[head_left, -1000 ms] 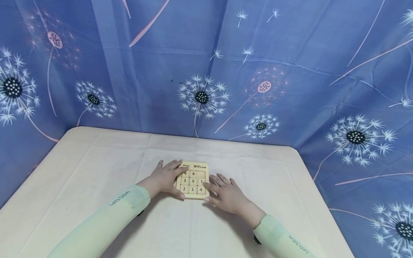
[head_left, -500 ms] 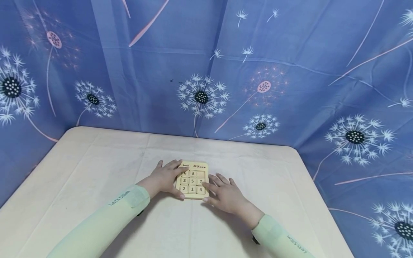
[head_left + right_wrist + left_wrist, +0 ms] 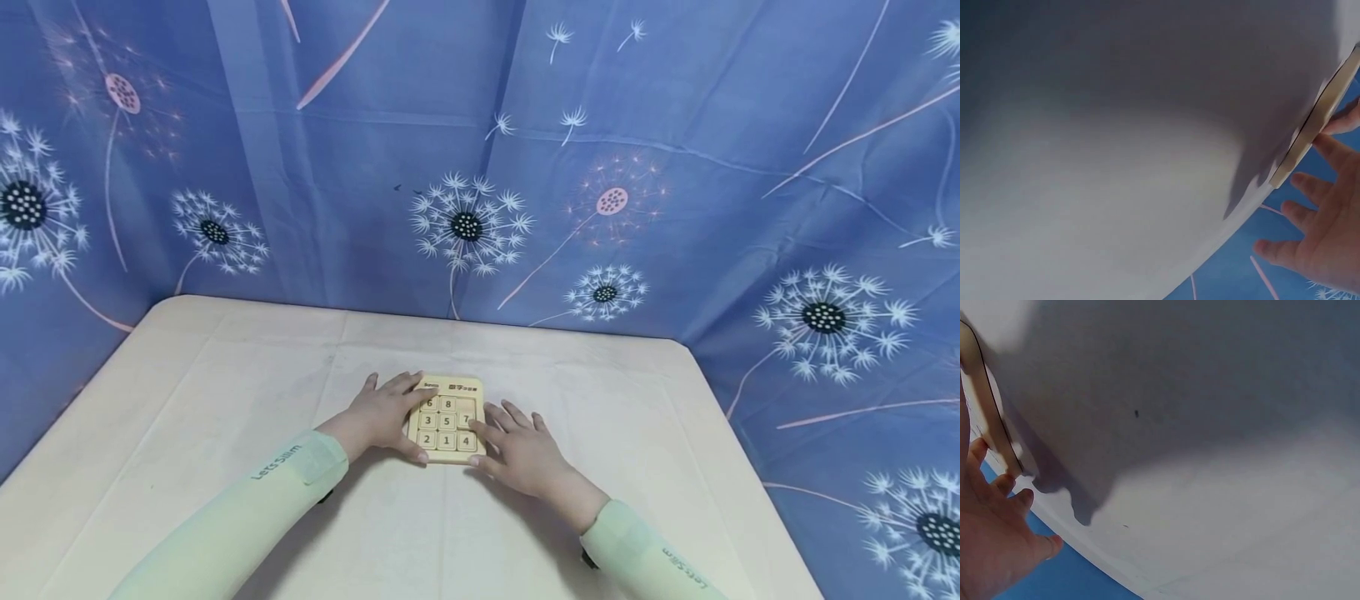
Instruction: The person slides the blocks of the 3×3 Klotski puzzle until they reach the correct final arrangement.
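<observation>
A yellow number slide puzzle (image 3: pixel 452 457) lies on the table in the head view, its numbered tiles in a square frame. Its top right slot is partly bare, and the 7 tile (image 3: pixel 466 418) sits a little above its row, apart from the 4 tile (image 3: pixel 466 442). My left hand (image 3: pixel 380 414) holds the frame's left side, thumb at the lower edge and fingers at the upper left. With a fingertip, my right hand (image 3: pixel 528 457) touches the 7 tile; its thumb is by the lower right corner and its other fingers extend past the right side. Both wrist views show the puzzle edge-on.
The pale-covered table (image 3: pixel 300 517) extends around the puzzle on all sides. Behind it and at both sides hangs a blue curtain (image 3: pixel 360 192) with dandelion prints. Light green sleeves (image 3: pixel 247 508) cover both forearms.
The 7 tile has slid slightly up toward the bare slot, with my right fingertip on it. My left hand has kept its place on the frame.
</observation>
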A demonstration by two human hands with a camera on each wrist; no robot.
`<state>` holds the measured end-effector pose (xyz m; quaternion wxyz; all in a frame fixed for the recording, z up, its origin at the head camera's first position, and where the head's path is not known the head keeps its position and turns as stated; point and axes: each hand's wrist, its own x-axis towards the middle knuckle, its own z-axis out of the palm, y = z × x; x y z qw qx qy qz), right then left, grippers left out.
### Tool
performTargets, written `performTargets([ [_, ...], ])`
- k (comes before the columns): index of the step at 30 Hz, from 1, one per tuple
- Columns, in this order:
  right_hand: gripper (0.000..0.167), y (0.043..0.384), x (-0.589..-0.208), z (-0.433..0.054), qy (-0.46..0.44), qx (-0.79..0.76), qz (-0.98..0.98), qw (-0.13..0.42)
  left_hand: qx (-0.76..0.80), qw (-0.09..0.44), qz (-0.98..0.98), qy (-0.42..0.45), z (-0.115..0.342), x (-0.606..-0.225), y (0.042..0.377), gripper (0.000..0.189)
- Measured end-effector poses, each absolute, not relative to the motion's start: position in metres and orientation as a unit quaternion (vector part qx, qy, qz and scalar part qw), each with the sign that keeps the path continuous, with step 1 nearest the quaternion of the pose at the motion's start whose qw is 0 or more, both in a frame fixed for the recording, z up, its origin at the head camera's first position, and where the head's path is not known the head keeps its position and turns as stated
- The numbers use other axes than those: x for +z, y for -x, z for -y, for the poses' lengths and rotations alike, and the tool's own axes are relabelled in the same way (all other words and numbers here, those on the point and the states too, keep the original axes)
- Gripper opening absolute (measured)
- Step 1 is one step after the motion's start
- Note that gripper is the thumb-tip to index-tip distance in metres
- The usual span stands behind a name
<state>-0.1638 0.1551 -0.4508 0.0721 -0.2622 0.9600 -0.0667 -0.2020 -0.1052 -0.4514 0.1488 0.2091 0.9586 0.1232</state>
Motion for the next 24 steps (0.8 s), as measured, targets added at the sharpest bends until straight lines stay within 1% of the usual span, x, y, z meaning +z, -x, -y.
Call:
performTargets([
  [16,0.059,0.173,-0.451,-0.153,0.255,-0.054,-0.963,0.070,0.123,0.151,-0.958,-0.208,0.105,-0.450,0.201,0.113],
  [24,0.062,0.176,-0.451,-0.151,0.246,-0.058,-0.964,0.080,0.125,0.150,-0.958,-0.209,0.106,-0.451,0.202,0.113],
])
